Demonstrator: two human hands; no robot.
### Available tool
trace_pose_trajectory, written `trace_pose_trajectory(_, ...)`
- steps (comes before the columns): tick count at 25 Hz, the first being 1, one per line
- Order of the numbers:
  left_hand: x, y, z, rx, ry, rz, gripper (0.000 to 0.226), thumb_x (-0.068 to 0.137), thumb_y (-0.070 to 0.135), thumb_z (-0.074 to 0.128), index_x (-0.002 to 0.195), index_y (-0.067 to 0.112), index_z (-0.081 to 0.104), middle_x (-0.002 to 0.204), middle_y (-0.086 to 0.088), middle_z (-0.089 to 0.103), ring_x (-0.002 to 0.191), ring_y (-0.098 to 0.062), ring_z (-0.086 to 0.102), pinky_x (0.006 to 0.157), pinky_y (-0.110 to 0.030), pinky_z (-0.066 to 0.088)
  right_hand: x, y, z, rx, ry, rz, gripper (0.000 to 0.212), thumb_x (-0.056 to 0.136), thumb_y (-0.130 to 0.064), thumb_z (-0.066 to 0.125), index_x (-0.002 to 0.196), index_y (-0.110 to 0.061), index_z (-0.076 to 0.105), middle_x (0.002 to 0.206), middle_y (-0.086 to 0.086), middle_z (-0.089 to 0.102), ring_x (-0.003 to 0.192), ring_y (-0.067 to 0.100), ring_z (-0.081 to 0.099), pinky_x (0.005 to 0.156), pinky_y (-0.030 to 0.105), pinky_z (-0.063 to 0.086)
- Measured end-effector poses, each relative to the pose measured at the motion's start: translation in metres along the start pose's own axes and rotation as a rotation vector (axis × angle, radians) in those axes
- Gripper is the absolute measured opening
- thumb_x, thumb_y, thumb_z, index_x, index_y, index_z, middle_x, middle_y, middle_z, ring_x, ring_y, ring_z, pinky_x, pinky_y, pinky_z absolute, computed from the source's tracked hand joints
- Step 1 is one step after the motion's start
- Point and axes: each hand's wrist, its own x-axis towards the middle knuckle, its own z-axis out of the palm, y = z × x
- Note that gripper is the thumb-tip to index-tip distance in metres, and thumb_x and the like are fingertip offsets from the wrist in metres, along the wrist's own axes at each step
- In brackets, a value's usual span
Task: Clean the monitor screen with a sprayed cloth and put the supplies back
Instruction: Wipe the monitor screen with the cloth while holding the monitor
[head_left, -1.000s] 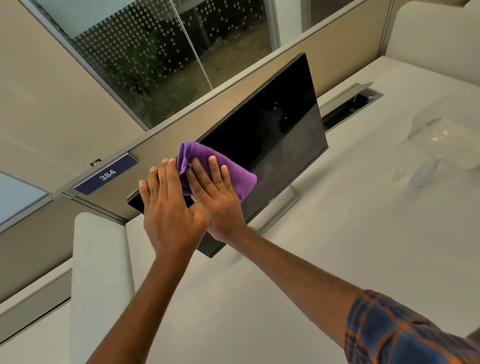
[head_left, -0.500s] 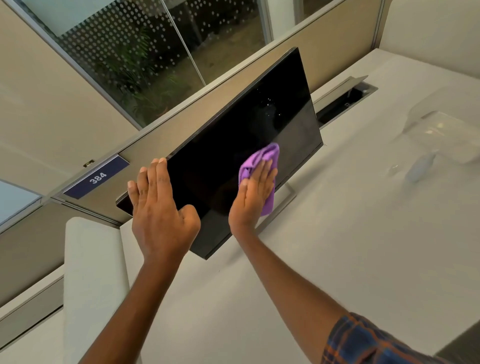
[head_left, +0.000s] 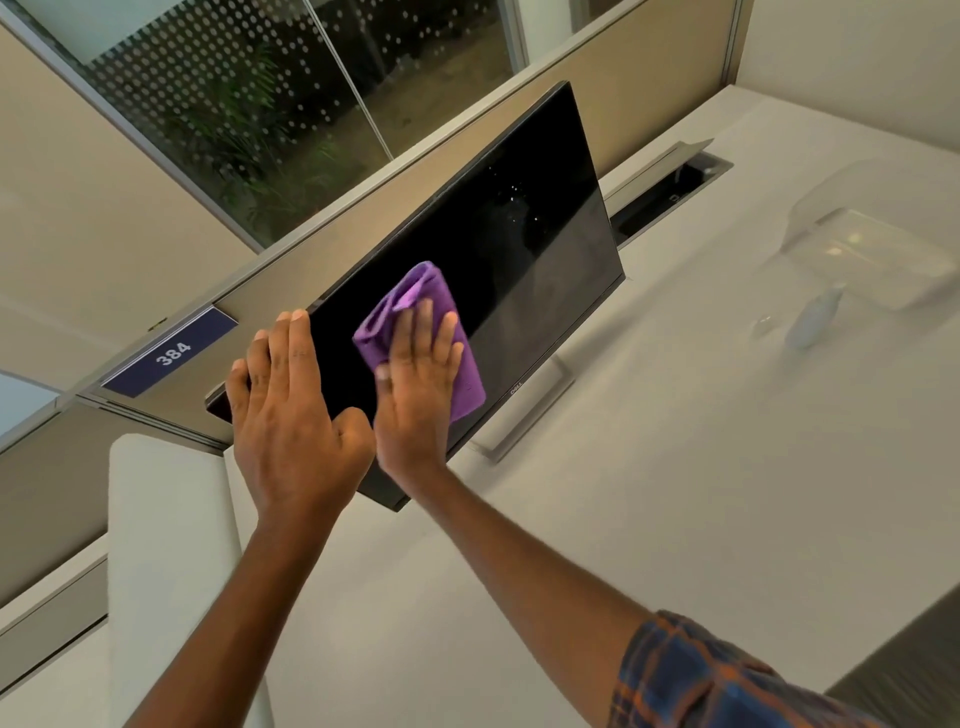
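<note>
Since half a second ago the right hand (head_left: 415, 395) has slid the purple cloth (head_left: 415, 332) leftward across the monitor (head_left: 519, 249), from the lower middle of the screen toward its left part, so it now lies just beside the left hand (head_left: 291, 415). That right hand lies flat with its fingers (head_left: 423, 332) spread apart, palm pressing the folded cloth against the dark glass; the cloth bunches up above the fingertips and hangs out below the palm on the right. The left hand stays braced at the monitor's left edge, fingers together and extended over the bezel, thumb near the lower frame; it closes on nothing. A few pale specks show on the upper right part of the screen. The monitor stands on a flat stand on the pale counter (head_left: 675, 467). Well to the right, apart from the monitor, a white spray bottle (head_left: 813, 322) stands on the counter, just in front of a clear plastic container (head_left: 872, 260). Behind the monitor runs a partition carrying a blue plate (head_left: 171, 353) marked 384. A plaid sleeve (head_left: 701, 675) covers the right upper arm.
</note>
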Motion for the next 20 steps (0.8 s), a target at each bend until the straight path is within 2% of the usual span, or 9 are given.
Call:
trace_pose_trajectory(3,0.000,0.001,-0.002,-0.001,-0.019,-0.015,0.094,0.075,0.023,0.052,0.164,0.017,0.022,0.172,-0.007,0.027,0.160,-0.031,0.020,0.127,-0.058,0.028,0.012,0.019,-0.009,0.087,0.157,0.383,0.061,0.116,-0.021,0.039,0.170,-0.012,0.012,0.180,0.001,0.007,0.167,0.025,0.001,0.136,0.048,0.015)
trace_pose_trajectory(5,0.000,0.002,-0.002,0.003,-0.021,-0.018,0.094,0.075,0.023,0.053,0.164,0.018,0.023,0.171,-0.007,0.028,0.160,-0.032,0.021,0.125,-0.060,0.031,0.001,0.024,-0.009,0.133,0.198,0.637,0.059,0.116,-0.021,0.036,0.170,-0.014,0.011,0.179,-0.001,0.009,0.167,0.024,0.006,0.135,0.045,0.019)
trace_pose_trajectory(8,-0.002,0.003,-0.002,0.010,-0.023,-0.015,0.094,0.075,0.022,0.054,0.164,0.019,0.022,0.172,-0.007,0.028,0.160,-0.032,0.021,0.124,-0.061,0.032,-0.016,0.017,-0.006,0.196,0.137,0.887,0.059,0.117,-0.024,0.028,0.171,-0.020,0.004,0.180,-0.004,0.006,0.167,0.025,0.008,0.135,0.039,0.018)
trace_pose_trajectory(10,-0.003,0.003,-0.003,0.008,-0.026,-0.020,0.094,0.075,0.022,0.053,0.164,0.018,0.022,0.172,-0.008,0.028,0.160,-0.033,0.021,0.125,-0.061,0.031,-0.016,0.004,-0.005,0.279,0.108,0.969,0.059,0.117,-0.027,0.025,0.171,-0.023,0.000,0.179,-0.006,0.001,0.167,0.025,0.004,0.133,0.037,0.013)
trace_pose_trajectory(12,-0.002,0.004,-0.003,-0.007,-0.027,-0.020,0.093,0.076,0.023,0.053,0.164,0.018,0.023,0.171,-0.009,0.029,0.160,-0.034,0.022,0.125,-0.061,0.030,-0.011,-0.014,-0.005,0.280,0.092,0.891,0.060,0.117,-0.029,0.026,0.171,-0.024,-0.001,0.179,-0.009,-0.002,0.167,0.023,-0.001,0.133,0.036,0.008)
trace_pose_trajectory(16,0.000,0.001,-0.003,-0.001,-0.046,0.006,0.095,0.076,0.023,0.050,0.166,0.016,0.019,0.173,-0.010,0.023,0.163,-0.032,0.015,0.131,-0.057,0.019,0.012,-0.039,-0.009,0.258,0.067,0.444,0.063,0.117,-0.033,0.029,0.171,-0.024,-0.002,0.178,-0.017,-0.011,0.165,0.014,-0.016,0.135,0.034,0.000)
trace_pose_trajectory(20,0.001,-0.001,-0.002,0.001,-0.042,0.006,0.095,0.076,0.024,0.050,0.166,0.017,0.018,0.174,-0.009,0.022,0.163,-0.031,0.012,0.131,-0.058,0.019,0.057,-0.019,-0.021,0.228,0.084,0.312,0.064,0.117,-0.032,0.028,0.170,-0.020,-0.004,0.179,-0.008,-0.012,0.165,0.020,-0.017,0.136,0.046,0.000)
